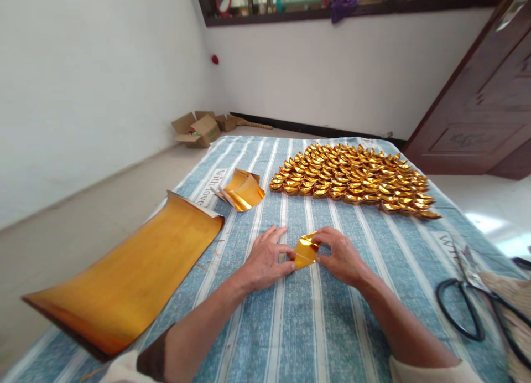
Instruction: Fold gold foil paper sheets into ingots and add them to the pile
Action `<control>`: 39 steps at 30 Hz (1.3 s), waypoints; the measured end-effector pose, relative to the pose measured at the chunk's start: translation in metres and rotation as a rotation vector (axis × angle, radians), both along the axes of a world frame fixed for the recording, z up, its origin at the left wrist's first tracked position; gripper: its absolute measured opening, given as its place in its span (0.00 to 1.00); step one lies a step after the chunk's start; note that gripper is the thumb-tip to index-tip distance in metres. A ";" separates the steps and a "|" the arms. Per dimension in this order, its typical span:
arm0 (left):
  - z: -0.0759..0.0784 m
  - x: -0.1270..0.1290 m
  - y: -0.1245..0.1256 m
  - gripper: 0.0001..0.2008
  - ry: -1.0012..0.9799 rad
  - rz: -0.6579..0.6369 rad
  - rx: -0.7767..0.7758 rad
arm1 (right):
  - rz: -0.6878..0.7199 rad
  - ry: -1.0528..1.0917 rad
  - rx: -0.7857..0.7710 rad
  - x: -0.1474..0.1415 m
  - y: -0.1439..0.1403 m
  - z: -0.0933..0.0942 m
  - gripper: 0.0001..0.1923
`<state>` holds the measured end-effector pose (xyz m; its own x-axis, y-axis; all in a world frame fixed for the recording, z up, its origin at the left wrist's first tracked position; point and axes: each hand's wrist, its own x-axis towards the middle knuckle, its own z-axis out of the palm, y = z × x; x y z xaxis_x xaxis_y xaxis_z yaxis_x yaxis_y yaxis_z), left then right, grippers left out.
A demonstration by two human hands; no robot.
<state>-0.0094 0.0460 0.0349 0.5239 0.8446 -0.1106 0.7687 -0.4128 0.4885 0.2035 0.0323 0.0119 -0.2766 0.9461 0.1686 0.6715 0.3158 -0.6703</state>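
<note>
Both grips pinch gold paper point(306, 250) — ingot pile point(352, 178) beyond, scissors point(473, 300) rightward

- Low in the middle of the frame, the left hand point(265, 258) and right hand point(341, 255) pinch a small piece of gold foil paper point(306, 250) from either side, just above the blue striped cloth point(315, 327).
- Upper centre-right: a wide spread of folded gold ingots point(352, 178).
- Left: a large curled gold sheet point(128, 278); beyond it, a small stack of cut gold squares point(243, 190).
- Lower right: black-handled scissors point(468, 305).
- Far upper left, on the floor: open cardboard boxes point(199, 128).
</note>
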 end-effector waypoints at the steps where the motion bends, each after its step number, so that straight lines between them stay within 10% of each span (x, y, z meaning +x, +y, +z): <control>1: 0.000 0.002 0.000 0.07 -0.005 0.013 0.011 | -0.001 0.012 0.003 0.000 0.000 0.000 0.13; 17: 0.000 0.023 0.000 0.14 0.140 0.073 0.226 | -0.214 -0.168 0.322 -0.012 0.016 -0.028 0.13; 35: 0.000 0.023 0.008 0.04 0.015 0.115 0.121 | -0.046 0.401 -0.025 0.017 0.021 -0.007 0.05; 39: -0.005 0.017 0.009 0.05 -0.044 0.073 0.423 | 0.006 0.477 -0.123 0.022 0.015 0.001 0.05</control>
